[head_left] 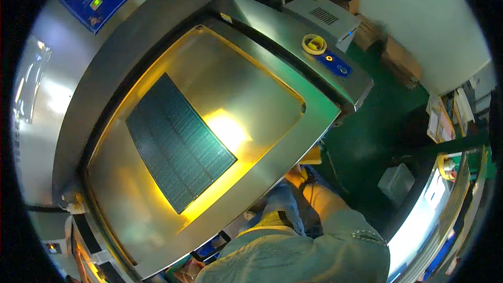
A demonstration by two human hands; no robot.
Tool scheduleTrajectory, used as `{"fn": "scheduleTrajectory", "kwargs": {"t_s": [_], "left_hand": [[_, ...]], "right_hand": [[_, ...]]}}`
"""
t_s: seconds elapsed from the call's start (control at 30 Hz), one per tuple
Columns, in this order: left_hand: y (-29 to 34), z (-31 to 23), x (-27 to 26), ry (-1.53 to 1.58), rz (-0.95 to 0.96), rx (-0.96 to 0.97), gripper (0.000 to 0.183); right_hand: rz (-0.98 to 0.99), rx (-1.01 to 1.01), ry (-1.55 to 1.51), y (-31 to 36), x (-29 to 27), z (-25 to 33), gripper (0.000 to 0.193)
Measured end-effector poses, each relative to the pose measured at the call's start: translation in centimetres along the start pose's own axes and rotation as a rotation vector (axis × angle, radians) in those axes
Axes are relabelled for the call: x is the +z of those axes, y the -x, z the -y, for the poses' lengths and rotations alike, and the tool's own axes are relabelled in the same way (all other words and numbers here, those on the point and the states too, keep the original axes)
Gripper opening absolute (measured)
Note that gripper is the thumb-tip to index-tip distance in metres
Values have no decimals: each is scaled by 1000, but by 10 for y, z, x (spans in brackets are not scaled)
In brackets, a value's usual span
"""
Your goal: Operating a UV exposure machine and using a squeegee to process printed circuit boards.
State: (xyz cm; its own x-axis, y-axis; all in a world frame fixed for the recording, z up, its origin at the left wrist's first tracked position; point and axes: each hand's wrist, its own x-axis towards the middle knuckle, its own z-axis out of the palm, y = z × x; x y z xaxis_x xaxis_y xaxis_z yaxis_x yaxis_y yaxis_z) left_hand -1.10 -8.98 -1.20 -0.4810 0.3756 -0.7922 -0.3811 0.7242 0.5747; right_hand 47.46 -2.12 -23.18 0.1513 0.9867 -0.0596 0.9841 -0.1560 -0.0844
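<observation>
A dark green rectangular panel (181, 144), finely patterned and crossed by thin lines, lies flat on the shiny metal bed (110, 194) of a machine. Yellow light reflects around it, with a bright glare spot beside its right edge. Below the bed's front right edge is my right hand (296, 176), at the end of a bare forearm with a dark band at the wrist. That edge hides part of the hand, so its fingers cannot be made out. A yellowish thing (313, 155) shows close by; whether the hand touches it is unclear. My left hand is out of sight.
A blue control panel (99, 0) with red and green lit buttons is at upper left. On the machine's right side are a yellow-ringed button (314, 44) and a grey box (322, 15). Cardboard boxes (401, 60) and a white bin (396, 183) stand on the green floor.
</observation>
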Motion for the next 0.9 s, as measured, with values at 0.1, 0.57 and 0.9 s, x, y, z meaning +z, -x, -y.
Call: {"fn": "scheduleTrajectory", "kwargs": {"t_s": [0.1, 0.57, 0.9], "left_hand": [[2, -3, 6, -34, 2, -9, 31], [-6, -1, 23, -105, 109, -69, 33], [20, 84, -28, -212, 249, -96, 34]], "right_hand": [[-266, -98, -353, -19, -10, 18, 31], [-844, 306, 96, -124, -343, -182, 22], [-648, 116, 207, -128, -333, -215, 19]]}}
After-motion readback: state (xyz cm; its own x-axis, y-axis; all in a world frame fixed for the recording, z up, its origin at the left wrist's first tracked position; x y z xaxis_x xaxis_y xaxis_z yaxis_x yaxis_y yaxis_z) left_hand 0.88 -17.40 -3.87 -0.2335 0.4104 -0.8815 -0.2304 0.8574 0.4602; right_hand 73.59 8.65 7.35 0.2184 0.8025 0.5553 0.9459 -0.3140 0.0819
